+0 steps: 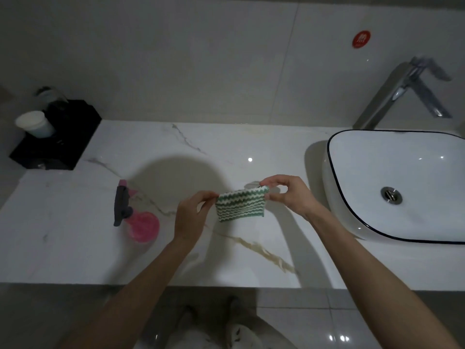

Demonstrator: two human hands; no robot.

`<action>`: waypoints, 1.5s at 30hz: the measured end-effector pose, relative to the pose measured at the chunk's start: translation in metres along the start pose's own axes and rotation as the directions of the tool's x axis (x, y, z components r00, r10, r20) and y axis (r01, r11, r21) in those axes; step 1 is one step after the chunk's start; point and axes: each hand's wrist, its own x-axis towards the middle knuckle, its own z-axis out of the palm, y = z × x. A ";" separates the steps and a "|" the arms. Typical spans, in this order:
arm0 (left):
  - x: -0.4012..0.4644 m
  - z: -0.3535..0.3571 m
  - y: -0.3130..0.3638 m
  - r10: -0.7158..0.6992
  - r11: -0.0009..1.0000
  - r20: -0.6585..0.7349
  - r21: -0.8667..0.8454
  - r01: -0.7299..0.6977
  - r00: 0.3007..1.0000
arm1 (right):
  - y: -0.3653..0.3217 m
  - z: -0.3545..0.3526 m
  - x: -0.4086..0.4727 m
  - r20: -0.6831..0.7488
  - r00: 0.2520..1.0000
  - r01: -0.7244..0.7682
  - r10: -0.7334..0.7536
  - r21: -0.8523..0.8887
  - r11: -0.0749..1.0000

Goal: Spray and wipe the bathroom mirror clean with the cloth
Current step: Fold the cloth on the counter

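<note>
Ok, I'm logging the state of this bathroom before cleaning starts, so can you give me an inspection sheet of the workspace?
Surface: white marble counter with grey and tan veins, glossy, with light glare.
Job's things: green-and-white striped cloth held up above the counter; pink spray bottle standing on the counter to the left, untouched. Mirror not in view.
Clutter: black tray at the back left with a white cup.
Hands: left hand and right hand each pinch a top corner of the cloth with their fingers.
Cables: nothing seen.
Surroundings: white basin with dark rim at right, chrome tap behind it, tiled wall with a red sticker.
</note>
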 end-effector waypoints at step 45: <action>0.000 0.033 -0.059 -0.224 0.953 0.290 0.267 0.146 0.930 | 0.087 0.054 0.024 -0.050 0.998 0.008 -0.022 -0.277 0.961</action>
